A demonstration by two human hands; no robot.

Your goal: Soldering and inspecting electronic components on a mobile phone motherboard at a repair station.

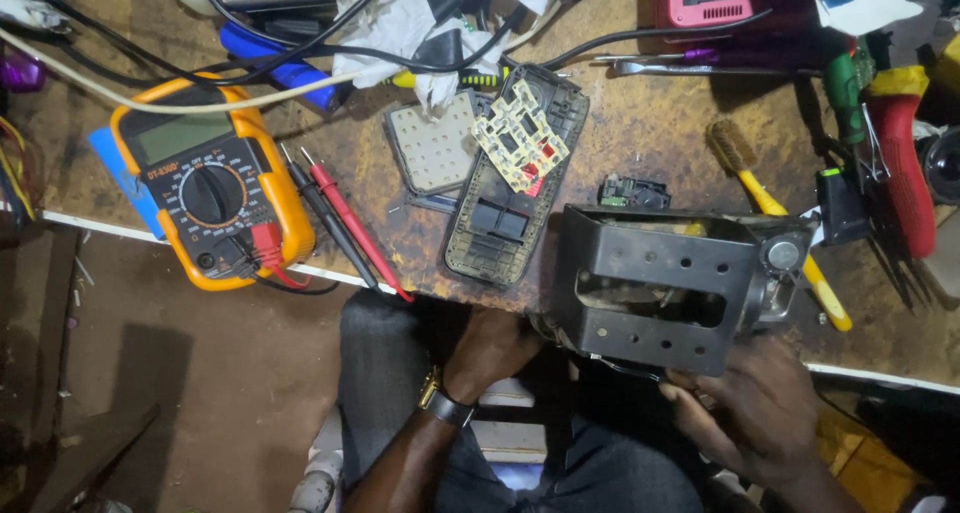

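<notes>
1. Right hand grips the lower edge of a dark grey perforated metal housing, fingers curled on it.
2. The housing sits at the near edge of the worn brown desk.
3. Left hand touches the housing's left end; whether its fingers are wide or closed, I cannot tell.
4. An orange-cased multimeter lies far left.
</notes>
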